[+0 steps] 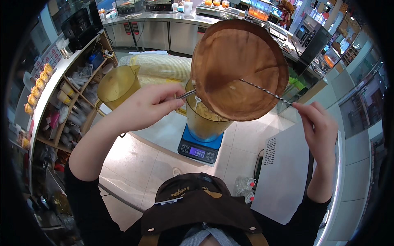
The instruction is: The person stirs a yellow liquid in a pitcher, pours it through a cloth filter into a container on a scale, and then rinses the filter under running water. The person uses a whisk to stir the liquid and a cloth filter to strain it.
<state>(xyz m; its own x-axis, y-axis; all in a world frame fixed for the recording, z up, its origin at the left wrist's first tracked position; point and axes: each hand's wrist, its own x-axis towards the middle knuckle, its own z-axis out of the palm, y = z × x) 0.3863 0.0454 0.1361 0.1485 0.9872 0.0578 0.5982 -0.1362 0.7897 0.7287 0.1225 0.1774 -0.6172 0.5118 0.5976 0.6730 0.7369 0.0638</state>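
Note:
My left hand (154, 107) grips the metal handle of a round brown cloth strainer (240, 61), which is tilted so that its inside faces me. A thin twisted-metal bar spoon (264, 90) is pinched in the fingers of my right hand (318, 129), its far end inside the cloth. Below the strainer's near rim stands a yellowish plastic pitcher (204, 126) with a light, frothy substance in it. The pitcher rests on a blue-topped digital scale (198, 150) with a lit display. Part of the pitcher is hidden by the strainer.
Another yellowish pitcher (118, 84) stands at the left, before wrapped stacks of cups (166, 66). Shelves with bagged supplies (75, 113) line the left side. At right is a grey metal cabinet top (284, 172), with plastic bottles (244, 187) beside it. A steel counter (157, 17) runs behind.

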